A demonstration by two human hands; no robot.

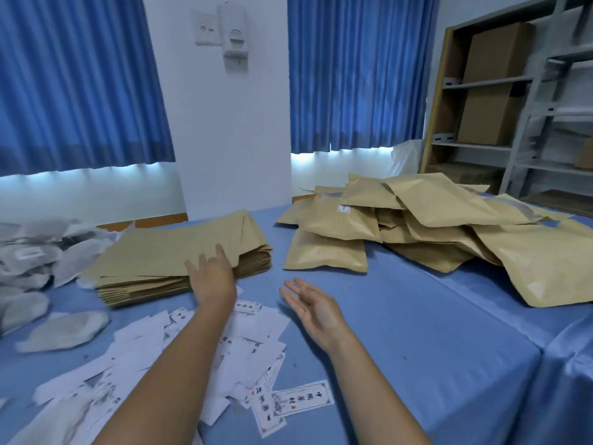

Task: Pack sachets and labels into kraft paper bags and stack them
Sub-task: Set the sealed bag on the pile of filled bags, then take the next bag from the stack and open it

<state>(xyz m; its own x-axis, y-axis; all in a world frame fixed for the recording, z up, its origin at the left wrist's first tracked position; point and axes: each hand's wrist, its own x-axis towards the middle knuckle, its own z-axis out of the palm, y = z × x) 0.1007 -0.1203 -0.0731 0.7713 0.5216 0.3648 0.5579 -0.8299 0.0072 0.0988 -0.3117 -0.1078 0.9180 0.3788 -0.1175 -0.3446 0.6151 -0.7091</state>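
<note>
As the left grip [211, 279] hovers spread by the empty bags [167, 252] at ten o'clock, the right grip [316, 308] hangs spread too. Next, I think, it must pinch one bag.

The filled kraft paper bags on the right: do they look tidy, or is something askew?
The filled brown kraft paper bags lie in a loose crisscross heap, not a neat stack. The white printed paper labels lie scattered too.

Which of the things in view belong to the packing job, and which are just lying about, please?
Part of the job: flat kraft bags by the left hand; plump kraft bags heaped at right; white sachets; paper labels; open right hand.
Just lying about: cardboard boxes on the shelf unit; blue curtains; wall switch box.
</note>
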